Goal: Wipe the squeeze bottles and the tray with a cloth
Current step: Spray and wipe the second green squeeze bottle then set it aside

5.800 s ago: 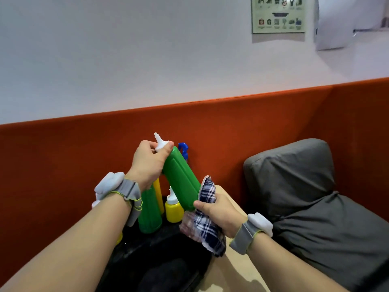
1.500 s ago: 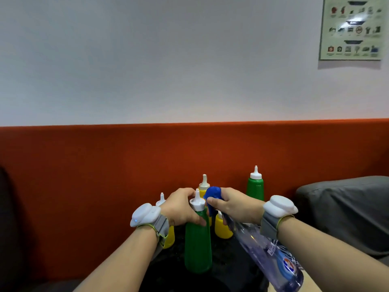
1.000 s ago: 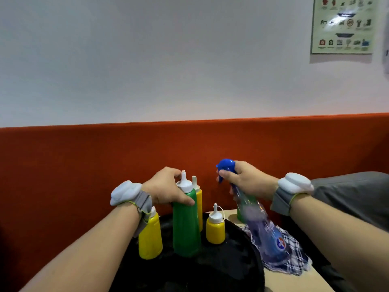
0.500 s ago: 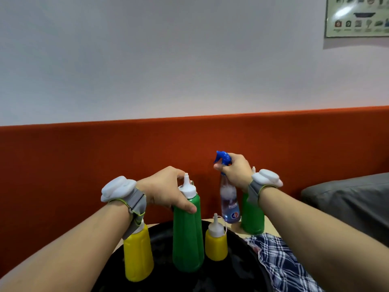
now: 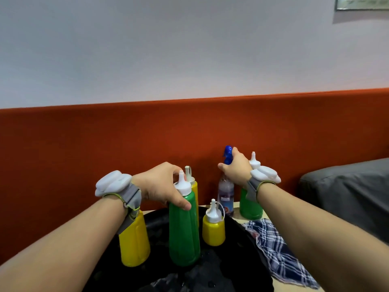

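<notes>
My left hand (image 5: 161,186) grips the shoulder of a tall green squeeze bottle (image 5: 184,230) that stands upright on the round black tray (image 5: 235,268). Also on the tray are a large yellow bottle (image 5: 134,241), a small yellow bottle (image 5: 213,227) and a slim yellow bottle (image 5: 194,186) behind the green one. My right hand (image 5: 236,168) rests on the blue trigger head of a clear spray bottle (image 5: 225,194) standing on the table behind the tray. A second green bottle (image 5: 249,208) stands beside it. The blue checked cloth (image 5: 275,249) lies on the table, right of the tray, untouched.
An orange padded backrest (image 5: 105,144) runs right behind the bottles. A grey cushion (image 5: 347,190) lies at the right. The beige table (image 5: 282,286) shows only as narrow strips around the tray and cloth.
My right hand has carried the spray bottle from a tilted hold above the cloth to an upright stand behind the tray. My left hand has stayed on the green bottle.
</notes>
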`<act>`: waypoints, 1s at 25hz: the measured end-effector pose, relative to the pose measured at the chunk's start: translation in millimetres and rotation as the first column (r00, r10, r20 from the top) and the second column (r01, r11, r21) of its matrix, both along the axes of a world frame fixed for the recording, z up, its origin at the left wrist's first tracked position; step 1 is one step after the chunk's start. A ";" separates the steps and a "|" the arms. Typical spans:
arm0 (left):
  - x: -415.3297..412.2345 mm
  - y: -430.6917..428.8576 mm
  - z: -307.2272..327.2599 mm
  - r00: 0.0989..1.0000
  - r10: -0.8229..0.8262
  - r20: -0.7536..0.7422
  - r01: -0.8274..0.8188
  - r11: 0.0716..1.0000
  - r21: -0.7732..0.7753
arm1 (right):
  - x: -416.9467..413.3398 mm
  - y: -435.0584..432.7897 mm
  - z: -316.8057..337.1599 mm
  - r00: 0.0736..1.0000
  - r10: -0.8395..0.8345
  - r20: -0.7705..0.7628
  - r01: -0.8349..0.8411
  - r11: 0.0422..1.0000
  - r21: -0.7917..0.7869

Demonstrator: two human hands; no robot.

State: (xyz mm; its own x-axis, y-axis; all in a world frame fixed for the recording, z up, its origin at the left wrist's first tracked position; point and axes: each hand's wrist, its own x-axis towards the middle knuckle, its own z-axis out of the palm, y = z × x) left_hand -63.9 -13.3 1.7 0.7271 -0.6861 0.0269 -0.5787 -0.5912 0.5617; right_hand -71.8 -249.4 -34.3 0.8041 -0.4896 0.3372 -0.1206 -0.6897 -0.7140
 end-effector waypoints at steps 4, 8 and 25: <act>-22.0 6.8 -7.6 1.000 0.030 -0.001 -0.030 0.999 -0.030 | -71.3 3.1 -5.2 0.999 0.037 -0.012 -0.039 0.984 -0.174; -39.4 4.8 -11.4 0.999 0.027 0.034 -0.025 0.999 -0.047 | -111.7 -7.6 -43.7 0.890 0.091 -0.446 -0.260 0.907 -0.332; -79.0 -10.1 -16.1 0.994 -0.033 0.108 0.040 0.997 -0.067 | -178.8 -35.3 -110.1 0.886 0.054 -0.461 -0.190 0.949 -0.253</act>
